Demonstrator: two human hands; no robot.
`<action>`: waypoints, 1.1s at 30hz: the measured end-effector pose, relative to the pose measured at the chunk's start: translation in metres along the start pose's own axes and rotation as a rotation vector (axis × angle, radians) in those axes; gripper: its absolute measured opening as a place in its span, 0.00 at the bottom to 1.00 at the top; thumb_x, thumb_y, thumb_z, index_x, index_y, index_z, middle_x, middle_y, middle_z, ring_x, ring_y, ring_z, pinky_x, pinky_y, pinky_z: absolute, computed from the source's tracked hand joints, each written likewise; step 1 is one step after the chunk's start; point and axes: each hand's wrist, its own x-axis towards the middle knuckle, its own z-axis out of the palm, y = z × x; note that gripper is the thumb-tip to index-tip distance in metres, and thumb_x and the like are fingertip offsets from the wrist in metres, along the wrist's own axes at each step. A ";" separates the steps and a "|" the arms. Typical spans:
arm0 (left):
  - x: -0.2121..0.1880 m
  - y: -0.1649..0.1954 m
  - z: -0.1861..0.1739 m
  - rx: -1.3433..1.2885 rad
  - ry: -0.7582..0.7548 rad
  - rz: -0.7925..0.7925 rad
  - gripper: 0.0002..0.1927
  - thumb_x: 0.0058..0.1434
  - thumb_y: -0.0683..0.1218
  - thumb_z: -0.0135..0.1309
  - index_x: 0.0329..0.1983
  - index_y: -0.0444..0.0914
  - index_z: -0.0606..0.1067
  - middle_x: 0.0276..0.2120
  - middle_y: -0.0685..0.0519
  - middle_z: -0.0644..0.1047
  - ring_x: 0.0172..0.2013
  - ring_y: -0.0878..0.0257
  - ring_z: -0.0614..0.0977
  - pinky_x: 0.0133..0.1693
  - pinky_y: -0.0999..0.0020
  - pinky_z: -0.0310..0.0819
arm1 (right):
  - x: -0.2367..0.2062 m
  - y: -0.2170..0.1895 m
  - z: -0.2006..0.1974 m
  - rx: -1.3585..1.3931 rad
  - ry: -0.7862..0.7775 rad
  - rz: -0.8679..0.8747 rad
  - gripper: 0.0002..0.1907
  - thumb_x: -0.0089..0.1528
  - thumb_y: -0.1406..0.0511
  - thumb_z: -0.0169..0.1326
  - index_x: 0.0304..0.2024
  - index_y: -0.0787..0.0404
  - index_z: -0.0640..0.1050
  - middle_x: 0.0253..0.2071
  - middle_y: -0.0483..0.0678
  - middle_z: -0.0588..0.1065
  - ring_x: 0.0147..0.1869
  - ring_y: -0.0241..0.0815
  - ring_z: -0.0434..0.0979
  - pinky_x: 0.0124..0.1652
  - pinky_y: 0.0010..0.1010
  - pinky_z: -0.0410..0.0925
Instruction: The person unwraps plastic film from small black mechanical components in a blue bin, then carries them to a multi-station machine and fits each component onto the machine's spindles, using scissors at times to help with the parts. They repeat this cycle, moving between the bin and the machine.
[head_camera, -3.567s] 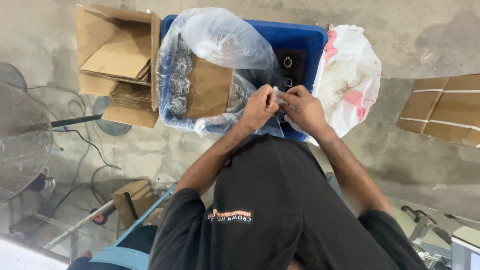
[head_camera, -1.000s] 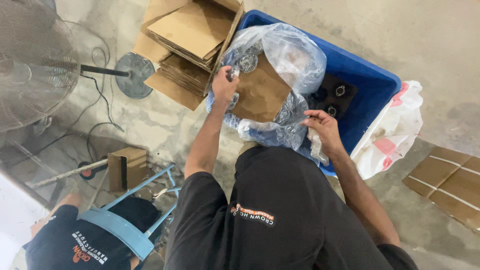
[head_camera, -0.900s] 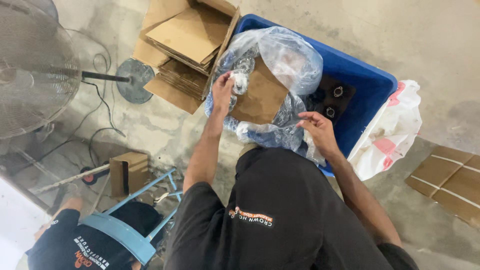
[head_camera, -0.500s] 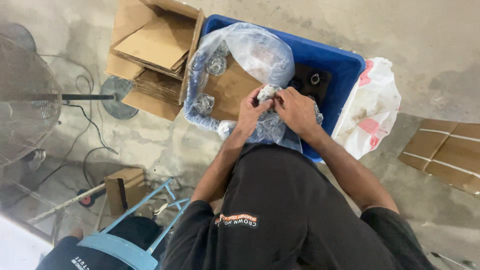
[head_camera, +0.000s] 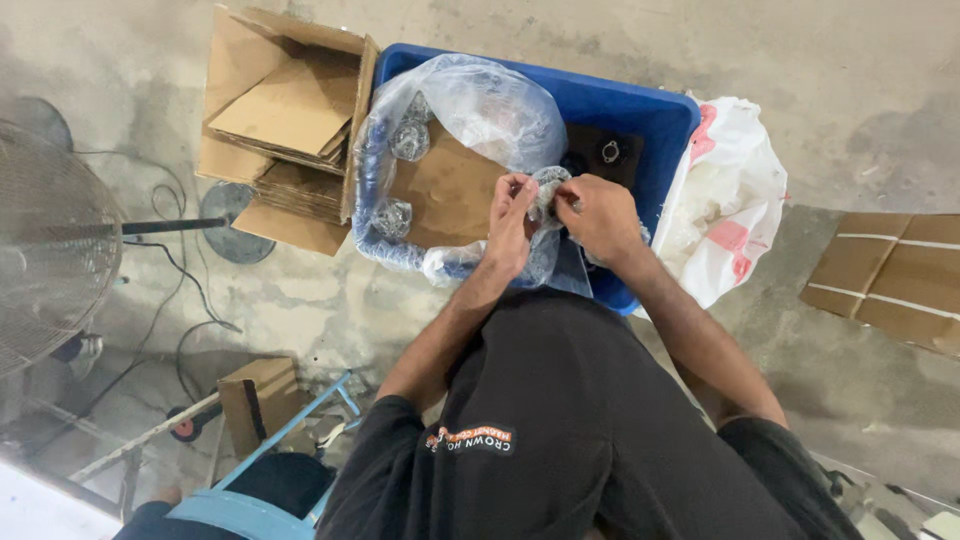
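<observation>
Small clear-plastic-wrapped part (head_camera: 548, 192) pinched between left hand (head_camera: 510, 225) and right hand (head_camera: 600, 215) over the blue plastic crate (head_camera: 640, 105); slippery wrap, could easily drop in.

Glossy clear plastic bag (head_camera: 470, 110), matt brown cardboard (head_camera: 450, 190), smooth blue plastic crate (head_camera: 640, 110).

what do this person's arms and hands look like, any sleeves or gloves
Both hands are bare: no gloves, rings or watch show on the left hand or the right hand. The forearms are uncovered down to the wrists. Short black sleeves of a black t-shirt end near the elbows; the shirt carries a small orange and white print.
</observation>
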 end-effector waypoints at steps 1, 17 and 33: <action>0.001 -0.003 -0.001 0.016 -0.016 -0.007 0.11 0.78 0.45 0.53 0.58 0.39 0.67 0.51 0.53 0.74 0.48 0.63 0.77 0.46 0.62 0.75 | 0.001 0.003 -0.001 0.016 -0.030 0.011 0.07 0.61 0.65 0.60 0.37 0.62 0.80 0.37 0.54 0.78 0.41 0.54 0.80 0.40 0.41 0.71; 0.007 0.039 0.028 -0.278 0.007 -0.171 0.15 0.67 0.51 0.53 0.49 0.37 0.76 0.41 0.50 0.80 0.41 0.59 0.82 0.47 0.60 0.78 | -0.051 0.017 -0.017 0.537 -0.278 -0.042 0.09 0.63 0.66 0.60 0.43 0.64 0.81 0.39 0.48 0.79 0.40 0.40 0.79 0.39 0.34 0.72; -0.013 -0.013 -0.054 1.171 -0.318 0.140 0.11 0.62 0.49 0.62 0.40 0.37 0.81 0.40 0.48 0.83 0.43 0.59 0.85 0.47 0.65 0.78 | -0.080 0.088 0.042 0.426 -0.150 0.292 0.09 0.71 0.65 0.55 0.44 0.67 0.79 0.32 0.46 0.74 0.36 0.31 0.69 0.37 0.24 0.65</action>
